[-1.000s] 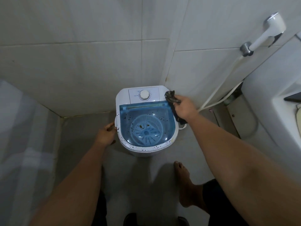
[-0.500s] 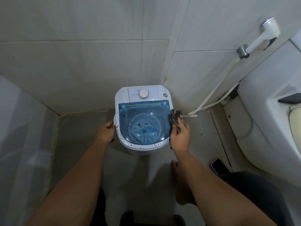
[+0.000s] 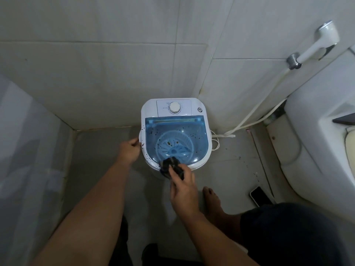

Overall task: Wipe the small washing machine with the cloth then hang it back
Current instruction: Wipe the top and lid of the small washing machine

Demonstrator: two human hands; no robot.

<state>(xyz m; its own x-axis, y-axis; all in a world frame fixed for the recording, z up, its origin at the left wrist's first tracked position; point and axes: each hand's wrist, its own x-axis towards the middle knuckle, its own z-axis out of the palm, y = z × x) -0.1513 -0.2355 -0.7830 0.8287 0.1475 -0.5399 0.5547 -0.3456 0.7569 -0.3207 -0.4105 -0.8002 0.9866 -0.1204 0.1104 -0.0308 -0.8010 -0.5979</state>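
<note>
The small white washing machine (image 3: 151, 110) stands on the floor in the tiled corner, with a clear blue lid and a white dial on its top panel. Dark specks dot its left and front rim and the lid. My right hand (image 3: 183, 191) grips the dark cloth (image 3: 170, 166), pressed on the front rim of the machine. My left hand (image 3: 129, 150) holds the handle on the machine's left side.
A toilet (image 3: 315, 135) fills the right side, with a bidet sprayer (image 3: 315, 45) and its hose on the wall above. A phone (image 3: 259, 195) lies on the floor by my bare foot (image 3: 211, 200). A white cord (image 3: 216, 143) loops beside the machine.
My right hand has swept the cloth from the machine's back right corner, down its right side, to the front rim. The left hand has stayed on the left side.
</note>
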